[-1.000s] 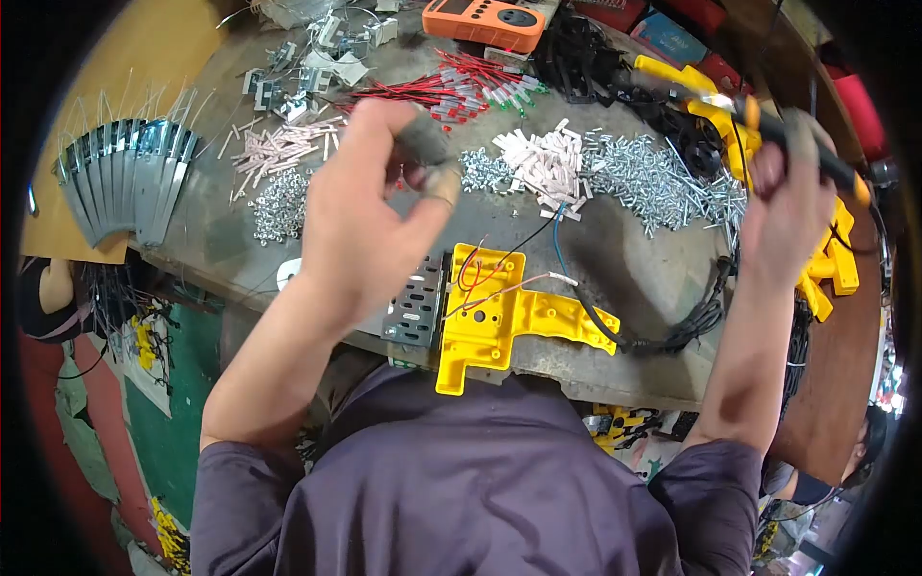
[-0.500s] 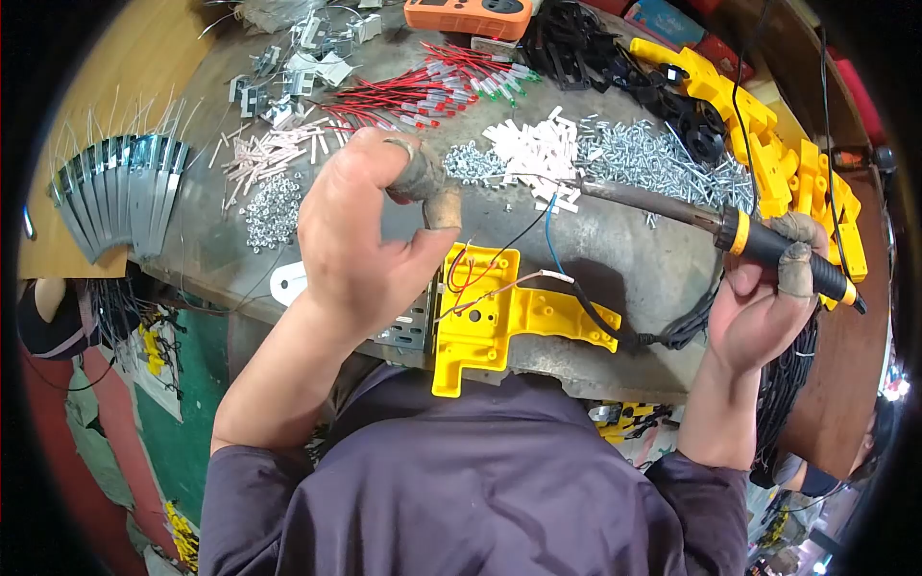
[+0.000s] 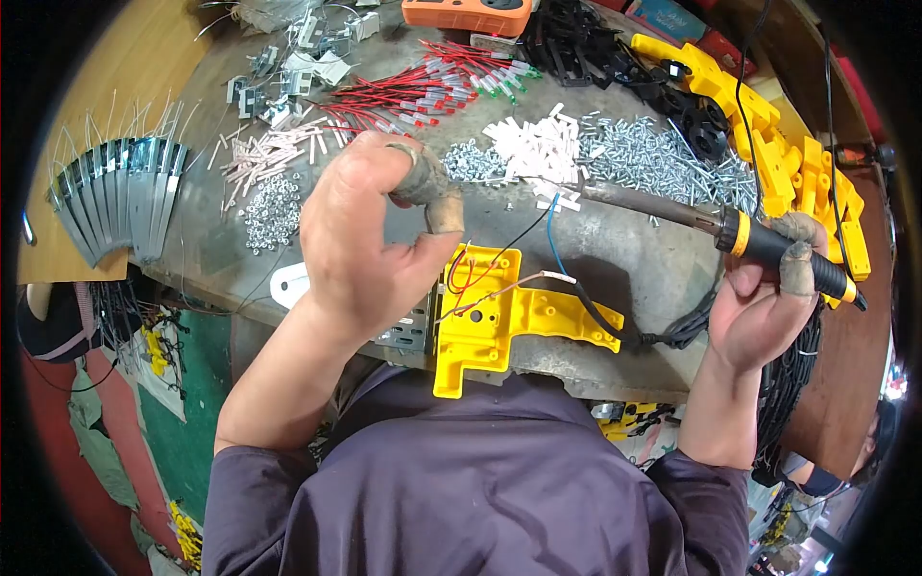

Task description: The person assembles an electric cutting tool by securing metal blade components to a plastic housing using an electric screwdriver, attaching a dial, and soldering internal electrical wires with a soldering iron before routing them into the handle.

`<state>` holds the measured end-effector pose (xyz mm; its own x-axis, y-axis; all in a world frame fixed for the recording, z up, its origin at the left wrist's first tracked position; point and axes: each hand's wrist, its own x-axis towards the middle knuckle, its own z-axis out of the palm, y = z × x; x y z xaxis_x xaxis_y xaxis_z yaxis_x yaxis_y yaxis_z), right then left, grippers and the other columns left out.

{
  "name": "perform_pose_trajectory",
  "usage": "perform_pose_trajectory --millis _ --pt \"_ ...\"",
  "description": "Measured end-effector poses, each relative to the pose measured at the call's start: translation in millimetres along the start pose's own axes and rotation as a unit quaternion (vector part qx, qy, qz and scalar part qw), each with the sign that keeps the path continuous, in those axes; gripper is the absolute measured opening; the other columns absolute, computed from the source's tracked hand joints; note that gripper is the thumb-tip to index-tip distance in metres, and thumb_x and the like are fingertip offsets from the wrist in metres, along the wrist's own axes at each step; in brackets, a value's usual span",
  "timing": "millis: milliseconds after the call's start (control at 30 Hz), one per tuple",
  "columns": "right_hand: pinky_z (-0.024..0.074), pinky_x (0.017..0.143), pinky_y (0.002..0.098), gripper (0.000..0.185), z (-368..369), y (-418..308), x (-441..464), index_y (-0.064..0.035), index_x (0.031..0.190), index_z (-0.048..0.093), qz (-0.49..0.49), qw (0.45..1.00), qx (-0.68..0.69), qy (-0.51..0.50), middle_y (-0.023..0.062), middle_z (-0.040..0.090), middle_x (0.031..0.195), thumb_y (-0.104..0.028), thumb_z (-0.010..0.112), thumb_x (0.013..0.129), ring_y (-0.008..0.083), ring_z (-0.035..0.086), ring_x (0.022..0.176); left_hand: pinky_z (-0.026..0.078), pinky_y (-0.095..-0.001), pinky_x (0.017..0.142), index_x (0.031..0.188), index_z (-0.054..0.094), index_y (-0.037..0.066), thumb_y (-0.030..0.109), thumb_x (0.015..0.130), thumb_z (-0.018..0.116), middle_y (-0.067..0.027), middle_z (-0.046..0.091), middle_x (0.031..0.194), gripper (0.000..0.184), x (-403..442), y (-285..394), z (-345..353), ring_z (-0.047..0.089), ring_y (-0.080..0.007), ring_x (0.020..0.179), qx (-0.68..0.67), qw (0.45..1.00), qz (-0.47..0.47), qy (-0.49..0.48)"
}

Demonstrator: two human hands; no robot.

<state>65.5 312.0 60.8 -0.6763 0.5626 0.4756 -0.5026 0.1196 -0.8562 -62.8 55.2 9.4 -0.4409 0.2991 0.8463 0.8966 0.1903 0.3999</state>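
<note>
My right hand [image 3: 768, 302] is wrapped round the black and yellow handle of a soldering iron [image 3: 735, 230]. The iron's long metal barrel points left, its tip close to a pile of white sleeves [image 3: 538, 154]. My left hand [image 3: 360, 240] is pinched closed, thumb against a wrapped forefinger; what lies between them is too small to make out. Just right of and below it rests a yellow plastic housing [image 3: 485, 336], hollow side up, with red, black and brown wires. A black cord [image 3: 600, 317] enters its handle, and a blue wire [image 3: 554, 240] rises towards the iron's tip.
Screws [image 3: 663, 158], nuts [image 3: 274, 211] and red-wired indicator lamps [image 3: 413, 91] lie in piles beyond my hands. Fanned metal plates [image 3: 125, 197] are at left. Yellow housings [image 3: 807, 182] and black parts [image 3: 576, 48] line the right side. An orange meter [image 3: 466, 14] stands behind.
Almost nothing differs. My left hand has shifted very slightly to the right, and the soldering iron stays in place in my right hand.
</note>
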Motion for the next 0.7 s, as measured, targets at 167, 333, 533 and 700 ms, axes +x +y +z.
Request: perform_pose_trajectory --millis 167,333,533,700 --pt "0.0368 0.048 0.0207 0.024 -0.6 0.0 0.0 -0.0011 0.106 0.051 0.008 1.000 0.013 -0.014 0.0053 0.054 0.075 -0.019 0.052 0.089 0.0055 0.041 0.048 0.043 -0.0300 0.050 0.092 0.048 0.001 -0.010 0.057 0.071 -0.0109 0.054 0.076 0.043 0.0 -0.6 1.6 0.051 -0.0224 0.058 -0.002 1.000 0.004 -0.002" --pt "0.0366 0.048 0.0206 0.023 -0.1 0.6 -0.4 -0.0012 0.105 0.051 0.010 1.000 0.012 -0.007 0.0051 0.054 0.075 -0.018 0.052 0.090 0.0058 0.041 0.047 0.042 -0.0297 0.050 0.092 0.049 0.001 -0.009 0.058 0.071 -0.0104 0.054 0.075 0.042 -0.6 0.4 1.5 0.050 -0.0218 0.057 0.001 1.000 -0.006 -0.001" --pt "0.0364 0.048 0.0206 0.022 -0.4 3.3 -2.1 -0.0012 0.105 0.052 0.014 0.999 0.034 -0.006 0.0059 0.055 0.078 -0.017 0.051 0.090 0.0061 0.040 0.048 0.043 -0.0290 0.050 0.093 0.049 0.002 -0.008 0.058 0.072 -0.0090 0.054 0.075 0.043 3.4 3.0 0.6 0.051 -0.0210 0.058 0.023 0.999 -0.002 -0.023" --pt "0.0363 0.049 0.0206 0.022 -1.9 3.5 -1.4 -0.0016 0.105 0.053 0.013 1.000 0.015 0.000 0.0056 0.055 0.079 -0.017 0.052 0.089 0.0064 0.040 0.048 0.044 -0.0277 0.051 0.095 0.049 0.001 -0.010 0.061 0.071 -0.0086 0.055 0.076 0.042 -0.3 1.6 -5.1 0.052 -0.0188 0.060 -0.004 0.999 -0.021 -0.024"
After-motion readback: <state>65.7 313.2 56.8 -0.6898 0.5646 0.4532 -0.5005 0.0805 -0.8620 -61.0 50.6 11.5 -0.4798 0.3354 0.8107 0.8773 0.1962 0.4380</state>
